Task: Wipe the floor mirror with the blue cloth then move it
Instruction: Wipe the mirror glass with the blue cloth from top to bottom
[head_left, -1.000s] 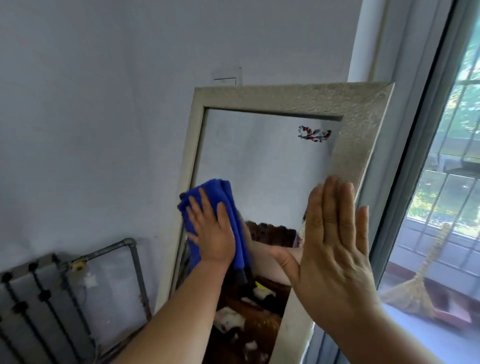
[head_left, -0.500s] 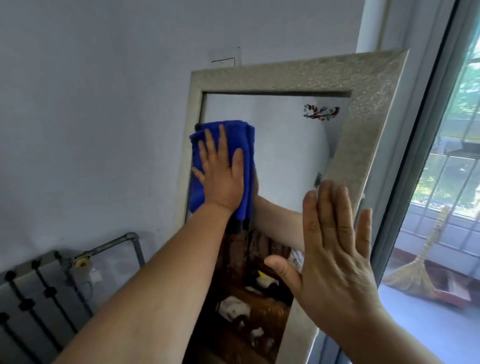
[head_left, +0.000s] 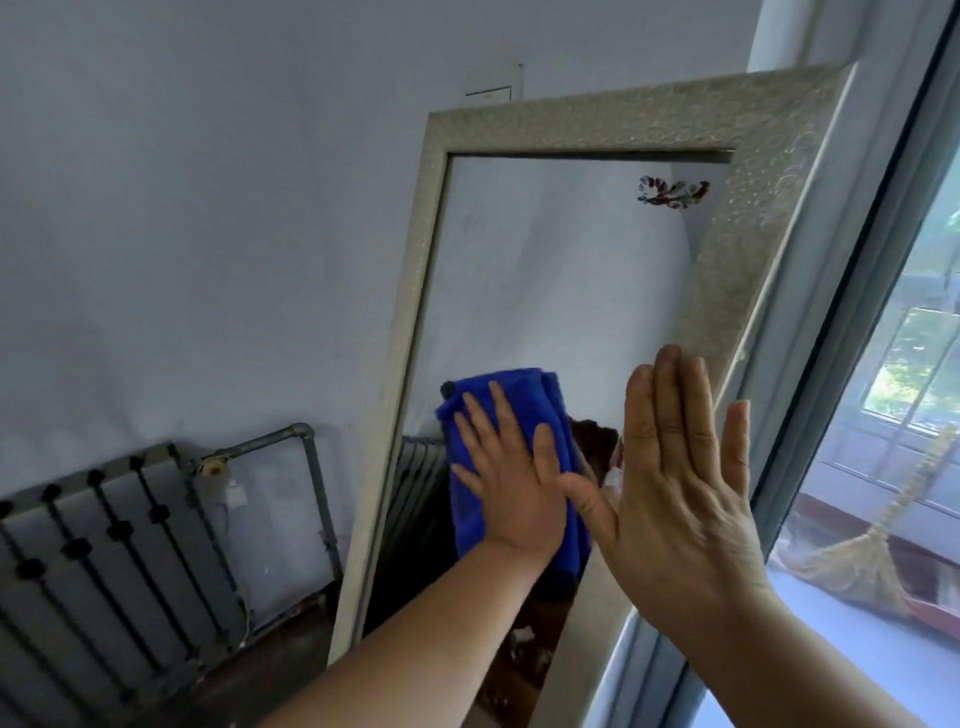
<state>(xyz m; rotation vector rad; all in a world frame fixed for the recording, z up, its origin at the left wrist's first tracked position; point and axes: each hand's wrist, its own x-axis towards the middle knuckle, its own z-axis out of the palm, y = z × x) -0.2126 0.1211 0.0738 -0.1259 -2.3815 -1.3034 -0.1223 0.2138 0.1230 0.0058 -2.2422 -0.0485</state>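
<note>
The left hand (head_left: 506, 488) has straight, spread fingers pressing the cloth (head_left: 524, 392) flat on the mirror (head_left: 545, 270) glass. Blue cloth shows above and beside those fingers. The right hand (head_left: 685, 499) is open and holds nothing, its fingers straight and upright before the mirror's right frame; contact unclear.

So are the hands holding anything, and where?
Nothing is gripped. The left hand presses the blue cloth flat on the floor mirror, fingers straight; the right hand lies open by the frame's right edge.
</note>
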